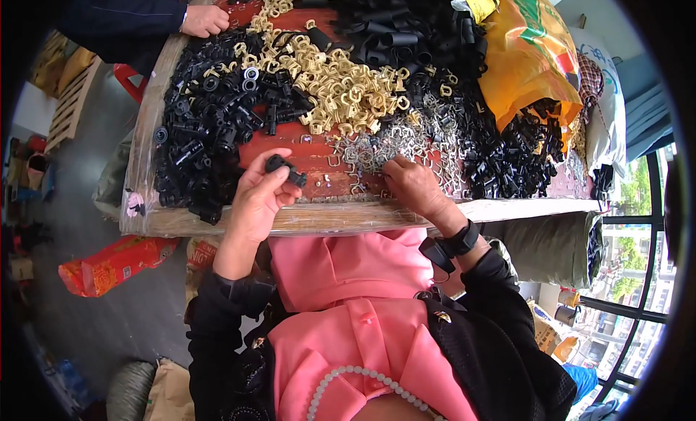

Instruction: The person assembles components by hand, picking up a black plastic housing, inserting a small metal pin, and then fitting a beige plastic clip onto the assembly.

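Between the thumb and fingers of my left hand (255,196) is a black plastic pipe fitting (286,170), held just above the table's front edge. My right hand (415,184) reaches into a pile of small silver metal clips (378,150), its fingers pinched together; whatever lies between the fingertips is hidden. Left of my left hand lies a heap of similar black fittings (210,124). Beyond both hands spreads a pile of cream-coloured plastic clips (341,87). Small black parts (500,156) are heaped to the right of the silver clips.
The red-topped table (272,147) has a plastic-wrapped wooden edge. Black tubes (395,38) are piled at the back. An orange sack (529,58) slumps over the right side. Another person's hand (206,20) rests at the far left corner. A red bag (116,263) lies on the floor.
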Demonstrator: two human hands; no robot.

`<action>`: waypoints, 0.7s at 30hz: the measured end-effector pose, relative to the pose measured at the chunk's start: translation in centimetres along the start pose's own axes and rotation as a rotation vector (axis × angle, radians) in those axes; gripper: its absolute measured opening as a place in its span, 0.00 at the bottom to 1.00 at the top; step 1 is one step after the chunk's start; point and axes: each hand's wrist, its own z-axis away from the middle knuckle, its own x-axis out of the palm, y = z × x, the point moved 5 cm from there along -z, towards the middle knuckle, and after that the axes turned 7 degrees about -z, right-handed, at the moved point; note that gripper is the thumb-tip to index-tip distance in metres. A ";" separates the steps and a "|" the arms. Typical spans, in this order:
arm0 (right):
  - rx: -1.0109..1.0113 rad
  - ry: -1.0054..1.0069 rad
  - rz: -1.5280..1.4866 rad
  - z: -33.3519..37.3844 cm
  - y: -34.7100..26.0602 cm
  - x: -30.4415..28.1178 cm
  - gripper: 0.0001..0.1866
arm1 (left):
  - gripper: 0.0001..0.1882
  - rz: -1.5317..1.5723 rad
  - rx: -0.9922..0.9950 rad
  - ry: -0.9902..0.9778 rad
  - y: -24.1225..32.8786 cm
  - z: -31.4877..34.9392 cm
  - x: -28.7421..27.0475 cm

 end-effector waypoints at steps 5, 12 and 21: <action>-0.030 -0.005 0.026 0.2 0.0 0.1 0.04 | 0.09 -0.007 -0.065 -0.045 -1.5 0.3 0.7; -0.059 0.067 -0.042 1.3 0.2 0.0 0.04 | 0.07 -0.016 -0.147 0.039 -3.1 1.1 1.6; -0.104 0.146 -0.418 1.7 -3.7 -3.3 0.06 | 0.08 0.023 -0.242 0.006 -4.5 -0.1 2.5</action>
